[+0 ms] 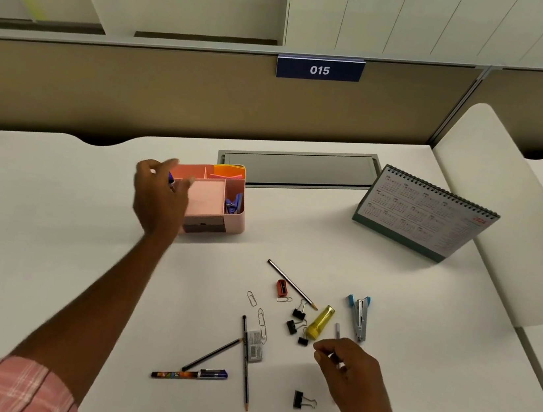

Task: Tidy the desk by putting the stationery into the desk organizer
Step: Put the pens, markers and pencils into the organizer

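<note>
The pink desk organizer [239, 217] stands at the desk's middle left, with orange notes [229, 171] and a blue clip-like item [233, 202] in its compartments. My left hand [157, 194] hovers over its left side, holding a small blue pen [170, 179] that is mostly hidden. My right hand [350, 371] pinches a thin grey pen [337, 330] near the desk's front. Loose around it lie three pencils [291, 282], a patterned pen [189, 374], a red sharpener [281, 287], a yellow tube [320, 322], a blue stapler [359, 317], several binder clips [301, 400], paper clips [251, 298] and a small grey box [254, 346].
A desk calendar [424, 215] stands at the back right. A grey cable hatch [299, 168] lies behind the organizer, under a beige partition with a blue 015 sign [319, 69]. A white side panel [491, 207] borders the desk on the right.
</note>
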